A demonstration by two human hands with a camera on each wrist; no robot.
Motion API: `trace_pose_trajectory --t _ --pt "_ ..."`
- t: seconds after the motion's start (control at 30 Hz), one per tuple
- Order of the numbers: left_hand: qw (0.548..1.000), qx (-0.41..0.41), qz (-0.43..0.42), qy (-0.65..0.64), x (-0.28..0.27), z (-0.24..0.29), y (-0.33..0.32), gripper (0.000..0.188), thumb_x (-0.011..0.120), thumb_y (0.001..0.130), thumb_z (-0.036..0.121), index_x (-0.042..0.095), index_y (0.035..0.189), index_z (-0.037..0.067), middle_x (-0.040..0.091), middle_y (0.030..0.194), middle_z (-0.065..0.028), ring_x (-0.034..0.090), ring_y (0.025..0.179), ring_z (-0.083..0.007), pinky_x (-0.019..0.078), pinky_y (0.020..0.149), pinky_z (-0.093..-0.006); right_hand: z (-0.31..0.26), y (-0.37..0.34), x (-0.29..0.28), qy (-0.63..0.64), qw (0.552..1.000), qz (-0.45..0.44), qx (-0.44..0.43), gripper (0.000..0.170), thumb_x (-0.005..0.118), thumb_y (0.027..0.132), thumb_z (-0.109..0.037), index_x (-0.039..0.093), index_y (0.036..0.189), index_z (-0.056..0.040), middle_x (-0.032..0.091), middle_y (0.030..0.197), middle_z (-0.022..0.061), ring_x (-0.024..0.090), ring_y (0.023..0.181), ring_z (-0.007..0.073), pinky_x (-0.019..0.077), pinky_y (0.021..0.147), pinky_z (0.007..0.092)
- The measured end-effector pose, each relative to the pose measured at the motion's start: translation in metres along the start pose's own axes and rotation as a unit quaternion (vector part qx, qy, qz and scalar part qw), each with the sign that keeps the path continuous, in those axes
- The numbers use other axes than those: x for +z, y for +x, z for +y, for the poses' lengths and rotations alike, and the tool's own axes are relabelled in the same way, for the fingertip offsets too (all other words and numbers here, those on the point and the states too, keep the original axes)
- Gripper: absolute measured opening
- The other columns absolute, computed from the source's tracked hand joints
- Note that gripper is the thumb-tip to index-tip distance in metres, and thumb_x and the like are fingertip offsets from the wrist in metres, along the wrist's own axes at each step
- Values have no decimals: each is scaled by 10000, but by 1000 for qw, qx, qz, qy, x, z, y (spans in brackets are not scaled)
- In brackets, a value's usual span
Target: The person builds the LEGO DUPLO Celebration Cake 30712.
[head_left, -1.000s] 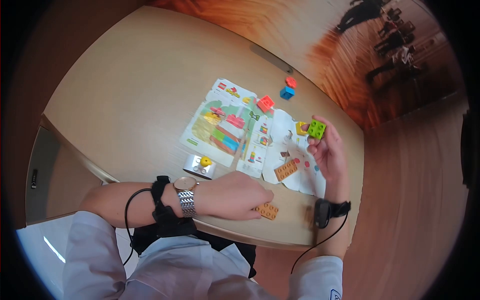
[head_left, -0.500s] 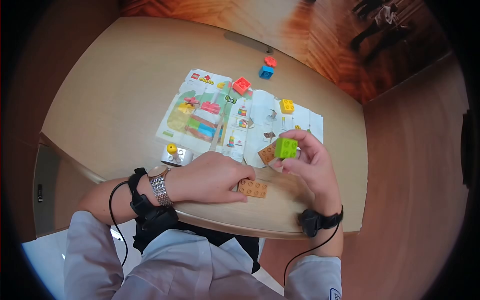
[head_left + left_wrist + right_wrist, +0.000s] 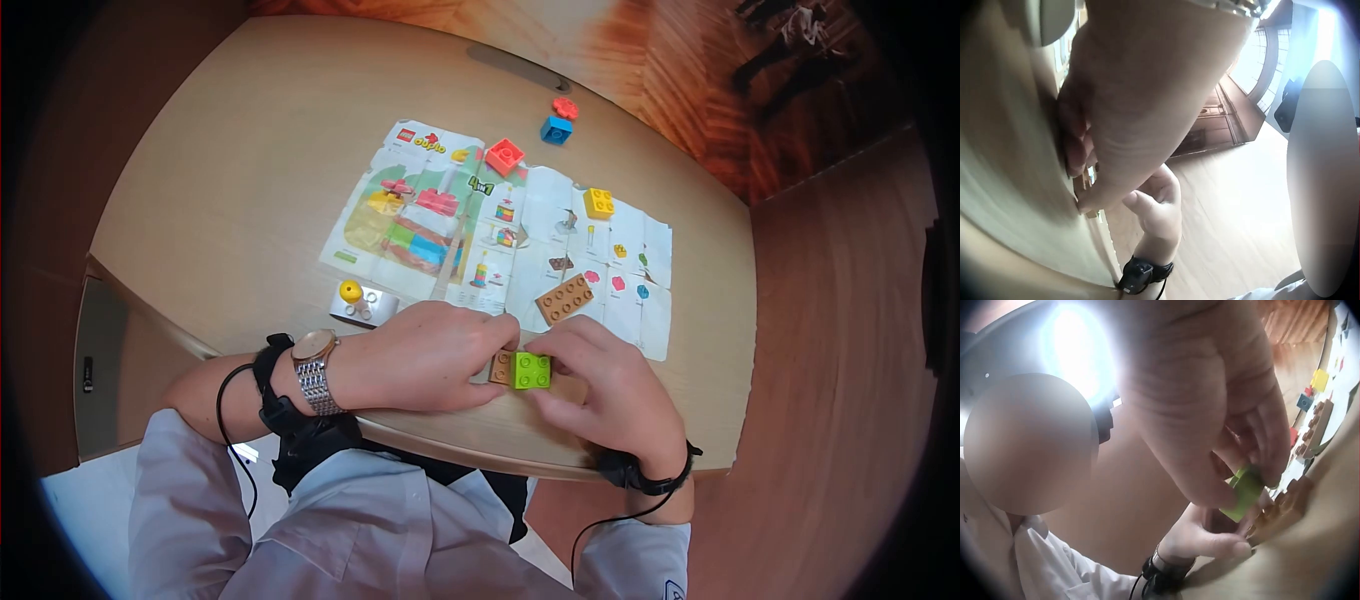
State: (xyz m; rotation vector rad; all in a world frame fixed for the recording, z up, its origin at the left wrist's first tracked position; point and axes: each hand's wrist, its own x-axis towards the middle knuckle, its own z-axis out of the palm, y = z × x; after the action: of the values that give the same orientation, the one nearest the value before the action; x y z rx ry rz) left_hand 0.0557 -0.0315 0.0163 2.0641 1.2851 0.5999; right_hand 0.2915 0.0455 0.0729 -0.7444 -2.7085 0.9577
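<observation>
At the front of the table my left hand holds one end of a tan eight-stud building brick between thumb and fingers. My right hand pinches a lime-green four-stud brick, which covers most of the tan one from above. In the right wrist view the green brick is tilted, close over the tan brick's studs. The left wrist view shows the left thumb and fingers at the tan brick's edges; the green brick is hidden there.
Behind the hands lies a creased instruction sheet with another tan brick, a yellow brick and a coral brick on it. A blue brick and red flower piece sit beyond. A silvery-white piece with a yellow knob stands left.
My right hand has brought the green brick from the sheet's right side down and left, over the tan brick. My left hand stays at the tan brick. The head view has shifted.
</observation>
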Motion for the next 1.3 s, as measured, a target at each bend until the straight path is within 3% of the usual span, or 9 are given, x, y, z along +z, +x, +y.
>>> trace_pose_trajectory --t 0.47,0.57,0.67,0.77,0.83,0.93,1.17,1.23,1.3 --pt "1000 3 7 -7 3 0 1 368 766 924 304 623 1139 41 690 896 -110 704 861 -363 534 714 -456 -5 5 8 -126 991 -15 -29 342 858 822 -220 754 1123 -95 656 919 86 689 842 306 557 702 423" --pt "999 -25 -7 -28 3 1 0 395 762 933 325 620 1165 39 700 959 -136 707 910 -372 543 752 -467 -6 6 9 -127 991 -10 -27 351 865 813 -220 759 1122 -92 641 888 88 686 831 310 558 706 430" --pt "997 42 56 -19 11 -6 -2 406 755 945 335 617 1187 39 700 1052 -164 707 975 -385 552 803 -479 -2 8 4 -125 992 -13 -12 352 880 815 -225 773 1115 -74 681 917 98 694 841 310 568 720 401" --pt "999 27 23 -4 9 -5 -2 403 747 954 328 611 1199 39 690 1123 -180 701 1025 -395 557 843 -487 22 15 -14 -15 999 -27 -39 337 879 841 -203 785 1121 -41 735 999 119 717 868 289 579 744 363" --pt "1000 12 -1 3 7 -4 -2 394 740 960 328 614 1197 39 687 1135 -171 701 1026 -390 560 840 -481 33 22 -22 46 988 121 83 306 852 876 -164 789 1134 -11 766 1065 138 733 891 287 585 787 355" --pt "1000 19 13 -1 7 -3 -2 387 733 964 334 623 1200 48 681 1148 -166 702 1024 -381 562 841 -476 52 49 -37 32 976 176 124 336 801 894 -90 760 1214 3 755 1145 152 734 942 306 593 828 371" --pt "999 45 3 7 3 -5 -1 371 727 965 337 646 1206 67 688 1149 -162 705 1032 -369 565 847 -467 113 98 -43 -229 953 196 -30 420 746 898 -15 706 1317 -7 696 1316 163 715 1047 333 605 904 382" --pt "999 29 -5 -13 3 -5 0 353 729 961 325 660 1179 57 706 1114 -163 711 1027 -372 567 846 -468 107 99 -41 -156 970 159 94 418 781 874 -32 720 1288 -8 710 1271 155 717 1029 305 615 895 385" --pt "999 27 -1 -18 3 -5 0 353 732 956 324 663 1170 53 713 1089 -163 713 1016 -375 567 845 -470 93 92 -40 -130 973 164 96 413 804 860 -43 726 1264 -5 722 1214 153 720 1002 288 618 872 377"
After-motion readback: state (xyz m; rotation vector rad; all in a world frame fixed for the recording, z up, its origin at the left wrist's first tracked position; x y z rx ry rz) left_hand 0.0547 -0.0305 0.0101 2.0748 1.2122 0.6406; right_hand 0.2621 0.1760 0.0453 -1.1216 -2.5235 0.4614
